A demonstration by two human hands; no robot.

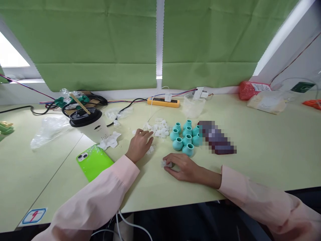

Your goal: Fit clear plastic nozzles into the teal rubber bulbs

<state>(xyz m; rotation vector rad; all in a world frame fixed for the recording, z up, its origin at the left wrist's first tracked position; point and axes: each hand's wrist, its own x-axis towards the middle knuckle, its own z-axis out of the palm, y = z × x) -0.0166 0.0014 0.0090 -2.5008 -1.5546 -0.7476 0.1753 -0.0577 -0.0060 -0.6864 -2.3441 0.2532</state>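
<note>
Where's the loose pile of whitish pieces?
Head view, near centre: the whitish pile lies on the table beside the left hand, left of the teal pots.

Translucent piece in the right hand, partly covered by the gripping fingers; its exact form cannot be told. Left hand, screening part of the tabletop near the small clear pieces. Green phone, its lower right portion concealed by the left sleeve. Dark slab, pixelated, its surface detail lost. Print on the paper cup and red package, too small to read. Orange object, truncated by the right edge; green-and-yellow object, by the left.
</note>
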